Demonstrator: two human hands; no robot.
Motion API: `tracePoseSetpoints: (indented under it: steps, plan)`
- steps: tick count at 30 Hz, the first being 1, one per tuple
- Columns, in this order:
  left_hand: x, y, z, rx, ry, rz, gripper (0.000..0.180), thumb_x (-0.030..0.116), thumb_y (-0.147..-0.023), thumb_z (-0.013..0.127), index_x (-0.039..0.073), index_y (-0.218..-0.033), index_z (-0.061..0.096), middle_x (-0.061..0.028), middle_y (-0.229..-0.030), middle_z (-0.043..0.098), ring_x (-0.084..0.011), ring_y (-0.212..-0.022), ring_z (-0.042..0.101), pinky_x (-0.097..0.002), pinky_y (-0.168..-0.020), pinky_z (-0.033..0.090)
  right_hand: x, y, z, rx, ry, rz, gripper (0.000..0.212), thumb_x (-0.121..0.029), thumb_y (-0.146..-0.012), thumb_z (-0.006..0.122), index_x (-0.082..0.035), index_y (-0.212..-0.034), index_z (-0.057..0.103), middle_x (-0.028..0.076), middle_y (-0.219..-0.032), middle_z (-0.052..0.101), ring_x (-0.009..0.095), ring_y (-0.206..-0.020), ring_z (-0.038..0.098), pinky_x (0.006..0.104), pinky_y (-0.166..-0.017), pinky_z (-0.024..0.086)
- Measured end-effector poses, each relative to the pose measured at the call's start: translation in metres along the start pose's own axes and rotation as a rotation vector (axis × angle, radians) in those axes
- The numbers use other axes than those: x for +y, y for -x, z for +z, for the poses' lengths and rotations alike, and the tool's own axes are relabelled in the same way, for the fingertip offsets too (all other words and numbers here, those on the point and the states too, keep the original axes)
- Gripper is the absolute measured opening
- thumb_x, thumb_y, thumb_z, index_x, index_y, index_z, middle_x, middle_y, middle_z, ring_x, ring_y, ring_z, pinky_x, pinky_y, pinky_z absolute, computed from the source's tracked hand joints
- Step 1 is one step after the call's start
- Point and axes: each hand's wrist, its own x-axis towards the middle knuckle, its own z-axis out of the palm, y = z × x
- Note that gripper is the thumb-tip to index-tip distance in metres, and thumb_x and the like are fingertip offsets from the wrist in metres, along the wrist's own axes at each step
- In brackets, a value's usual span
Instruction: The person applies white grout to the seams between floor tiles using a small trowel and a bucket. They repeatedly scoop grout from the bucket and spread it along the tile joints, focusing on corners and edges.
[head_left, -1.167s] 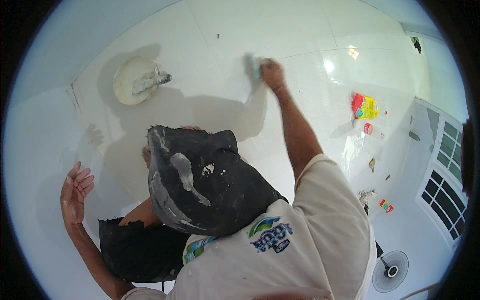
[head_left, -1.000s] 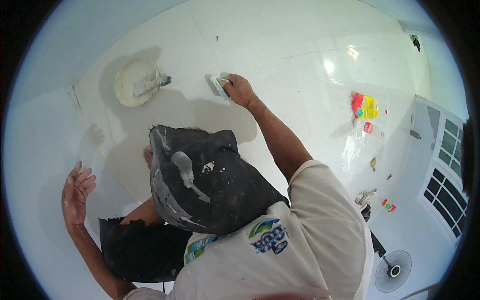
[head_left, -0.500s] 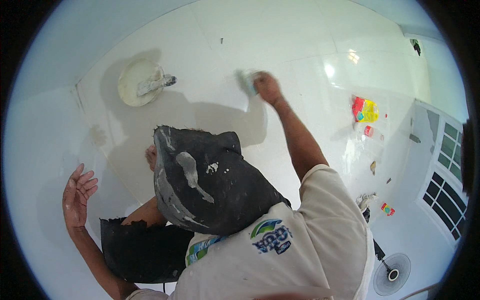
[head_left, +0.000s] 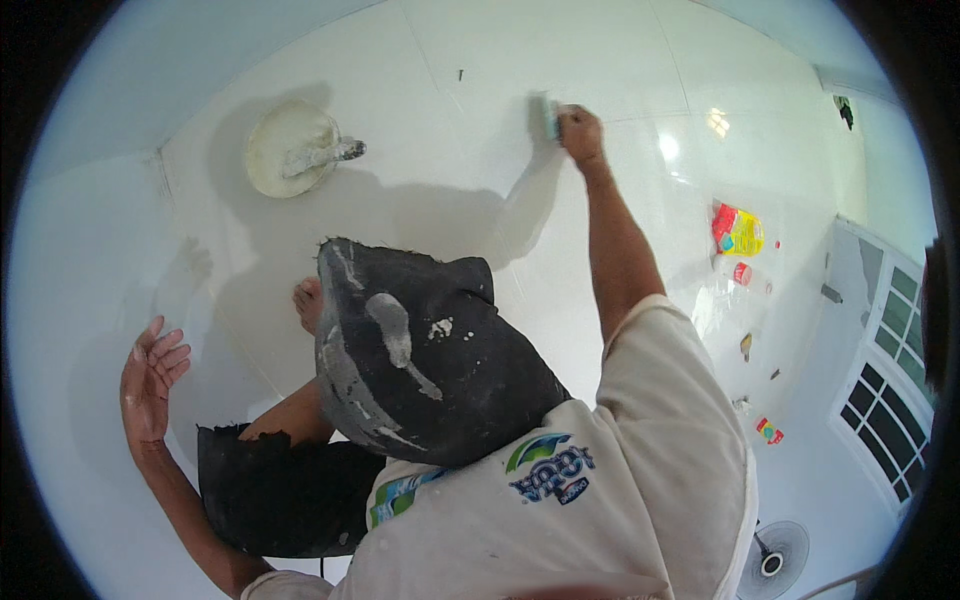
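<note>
My right hand (head_left: 580, 133) is stretched far forward over the pale tiled floor (head_left: 480, 150). Its fingers are closed around a small flat pale blue-green tool (head_left: 551, 117), held on or just above the tiles; its exact kind is blurred. My left hand (head_left: 150, 385) is raised at the far left beside the white wall (head_left: 70, 300), fingers apart and nothing in it. Ahead and to the left stands a round white bucket (head_left: 263, 165) with a pale mix inside. A smeared putty knife (head_left: 318, 157) lies across it, its dark handle over the rim.
My knee in stained black trousers (head_left: 430, 350) fills the middle, with a bare foot (head_left: 309, 302) beside it. At right lie a red and yellow plastic bag (head_left: 738, 230) and small scraps. A fan (head_left: 772, 563) and a paned window (head_left: 890, 400) are farther right. A small screw-like piece (head_left: 460, 75) lies ahead.
My right hand has moved rightward and slightly forward with the blue-green tool. My left hand stays raised near the wall. The view has shifted a little.
</note>
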Motion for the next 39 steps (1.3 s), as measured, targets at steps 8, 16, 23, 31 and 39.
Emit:
tracePoseSetpoints:
  steps: [8, 16, 23, 31, 39]
  plan:
    - [0.008, 0.002, 0.010, -0.020, -0.016, 0.014, 0.066, 0.052, -0.108, 0.049, 0.000, -0.149, 0.051, -0.0130, -0.126, 0.070, -0.0196, -0.108, 0.069, -0.0358, -0.098, 0.054, -0.072, 0.098, 0.117, -0.576, -0.243, -0.157, 0.035, -0.029, -0.101, 0.061, 0.002, -0.115, 0.071, 0.012, -0.107, 0.072, 0.022, -0.094, 0.066, 0.0377, -0.087, 0.055]
    - [-0.004, -0.002, 0.000, 0.012, -0.023, -0.013, 0.065, 0.051, -0.109, 0.048, 0.001, -0.150, 0.050, -0.0122, -0.126, 0.070, -0.0204, -0.108, 0.069, -0.0354, -0.098, 0.053, -0.032, 0.063, -0.019, -0.288, 0.131, -0.168, 0.041, -0.024, -0.099, 0.065, 0.000, -0.131, 0.067, 0.019, -0.117, 0.074, 0.028, -0.104, 0.073, 0.0400, -0.091, 0.060]
    - [-0.005, 0.010, -0.005, -0.041, -0.083, -0.035, 0.067, 0.052, -0.107, 0.050, 0.002, -0.151, 0.050, -0.0134, -0.131, 0.068, -0.0205, -0.112, 0.067, -0.0358, -0.100, 0.052, 0.016, 0.077, -0.028, -0.220, 0.119, -0.118, 0.036, -0.024, -0.101, 0.061, 0.001, -0.126, 0.070, 0.019, -0.113, 0.074, 0.026, -0.101, 0.073, 0.0408, -0.090, 0.059]
    - [-0.139, 0.050, -0.037, 0.117, 0.195, -0.151, 0.065, 0.054, -0.108, 0.047, 0.005, -0.150, 0.051, -0.0183, -0.147, 0.057, -0.0335, -0.131, 0.057, -0.0490, -0.114, 0.041, -0.067, 0.101, 0.105, -0.184, 0.113, -0.285, 0.037, -0.023, -0.099, 0.058, 0.002, -0.124, 0.069, 0.024, -0.118, 0.072, 0.034, -0.106, 0.071, 0.0417, -0.095, 0.056]
    - [-0.329, 0.044, -0.009, 0.106, 0.318, -0.349, 0.061, 0.054, -0.107, 0.047, 0.011, -0.150, 0.053, -0.0161, -0.144, 0.061, -0.0321, -0.131, 0.057, -0.0470, -0.111, 0.045, -0.075, 0.169, 0.072, -0.346, -0.153, -0.578, 0.031, -0.022, -0.095, 0.066, -0.002, -0.117, 0.073, 0.017, -0.107, 0.074, 0.028, -0.101, 0.072, 0.0400, -0.090, 0.058]
